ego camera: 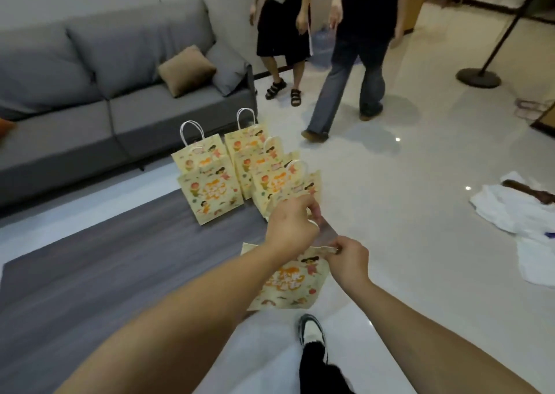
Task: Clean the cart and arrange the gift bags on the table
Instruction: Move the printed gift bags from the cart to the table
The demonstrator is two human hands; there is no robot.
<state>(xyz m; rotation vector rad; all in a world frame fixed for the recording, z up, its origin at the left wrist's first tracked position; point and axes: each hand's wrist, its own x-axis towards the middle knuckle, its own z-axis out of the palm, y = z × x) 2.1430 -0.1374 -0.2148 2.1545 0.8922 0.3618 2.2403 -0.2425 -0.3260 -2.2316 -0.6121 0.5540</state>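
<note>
Nearest us, our left hand [289,226] and right hand [348,258] pinch the top edges of a gift bag [288,285], spreading its mouth above the table [90,273]. Beyond it, several standing bags [240,177] already sit grouped at the table's far corner, so we judge the arranging well underway; no cart is visible. The printed orange lettering is too blurred to read.
</note>
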